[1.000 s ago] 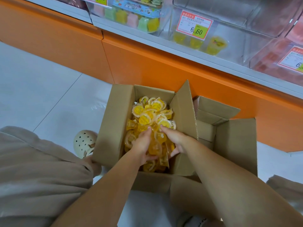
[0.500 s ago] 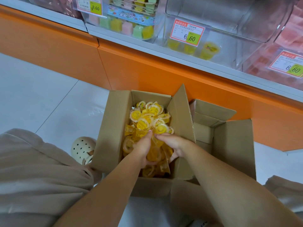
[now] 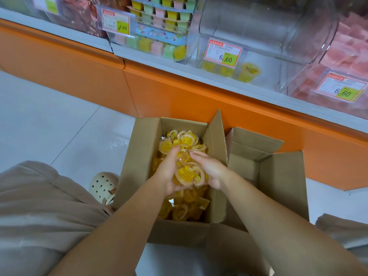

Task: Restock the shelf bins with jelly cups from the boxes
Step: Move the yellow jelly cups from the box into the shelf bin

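Note:
An open cardboard box (image 3: 139,166) on the floor holds several yellow jelly cups (image 3: 185,139). My left hand (image 3: 167,172) and my right hand (image 3: 213,170) are cupped together over the box, holding a bunch of yellow jelly cups (image 3: 189,175) between them, lifted above the rest. On the shelf above, a clear bin (image 3: 264,46) with a 6.60 price tag holds three yellow jelly cups (image 3: 248,72) at its front.
A second open cardboard box (image 3: 278,176) stands to the right of the first. An orange shelf base (image 3: 179,92) runs behind both. Bins of pastel jelly packs (image 3: 159,38) and pink sweets (image 3: 348,56) flank the clear bin. A cream clog (image 3: 101,186) is left of the box.
Both hands closed together around a bunch of jelly cups and raised it out of the pile. The view tilted up toward the shelf.

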`<state>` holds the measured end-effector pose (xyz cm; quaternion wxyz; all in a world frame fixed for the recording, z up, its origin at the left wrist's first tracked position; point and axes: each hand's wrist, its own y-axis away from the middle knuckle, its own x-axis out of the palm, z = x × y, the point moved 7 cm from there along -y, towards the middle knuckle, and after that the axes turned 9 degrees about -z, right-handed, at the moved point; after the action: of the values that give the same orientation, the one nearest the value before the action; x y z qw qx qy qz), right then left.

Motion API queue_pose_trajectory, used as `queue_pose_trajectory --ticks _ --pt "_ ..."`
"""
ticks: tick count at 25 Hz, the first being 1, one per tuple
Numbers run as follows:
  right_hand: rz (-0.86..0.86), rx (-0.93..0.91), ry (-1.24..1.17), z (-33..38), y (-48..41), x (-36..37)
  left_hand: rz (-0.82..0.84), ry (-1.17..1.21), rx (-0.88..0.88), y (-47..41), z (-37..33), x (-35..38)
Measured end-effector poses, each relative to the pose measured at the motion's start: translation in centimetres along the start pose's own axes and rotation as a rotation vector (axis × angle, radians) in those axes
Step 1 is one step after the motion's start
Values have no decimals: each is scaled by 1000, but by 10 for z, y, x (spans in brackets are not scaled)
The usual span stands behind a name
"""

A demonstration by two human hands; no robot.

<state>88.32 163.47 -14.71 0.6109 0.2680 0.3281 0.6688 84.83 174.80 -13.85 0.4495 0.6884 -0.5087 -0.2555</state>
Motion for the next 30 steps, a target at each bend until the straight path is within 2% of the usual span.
queue_pose_trajectory --ticks 4,13,16,21,28,30 --pt "-13 -152 -112 46 31 -22 79 12 52 31 -31 17" --pt "37 -285 -164 115 111 -61 312 18 105 114 -78 61" --pt "80 -352 -267 140 137 -71 321 -55 161 143 -99 74" --pt "198 -376 -419 168 165 -67 290 43 200 175 -126 90" --pt "244 -419 -498 190 161 -72 377 183 110 158 -149 97" --pt "199 -473 -474 196 155 -79 415 190 82 155 -153 103"
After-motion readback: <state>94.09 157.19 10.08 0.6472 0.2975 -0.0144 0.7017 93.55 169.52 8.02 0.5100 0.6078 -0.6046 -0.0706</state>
